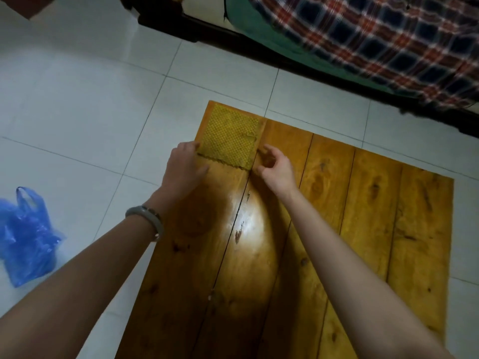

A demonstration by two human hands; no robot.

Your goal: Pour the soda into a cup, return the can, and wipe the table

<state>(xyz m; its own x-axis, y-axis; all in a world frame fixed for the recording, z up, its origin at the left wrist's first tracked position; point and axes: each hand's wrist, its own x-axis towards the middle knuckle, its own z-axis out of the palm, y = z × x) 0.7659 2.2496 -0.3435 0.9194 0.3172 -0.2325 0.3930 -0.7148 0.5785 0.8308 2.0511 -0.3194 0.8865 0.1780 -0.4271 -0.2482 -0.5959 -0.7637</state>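
A folded yellow cloth [229,139] with a woven dotted texture lies flat on the far left corner of the wooden table [363,203]. My left hand [182,172] rests at the cloth's near left corner, its fingertips touching the edge and its thumb spread out on the wood. Beside the cloth's right edge is my right hand [276,168], its fingers loosely curled and its fingertips just touching that edge and the near right corner. Neither a can nor a cup is in view.
A blue plastic bag [26,237] lies on the white tiled floor [90,99] left of the table. A bed with a plaid blanket [388,35] and a dark frame runs along the far right. A grey band sits on my left wrist.
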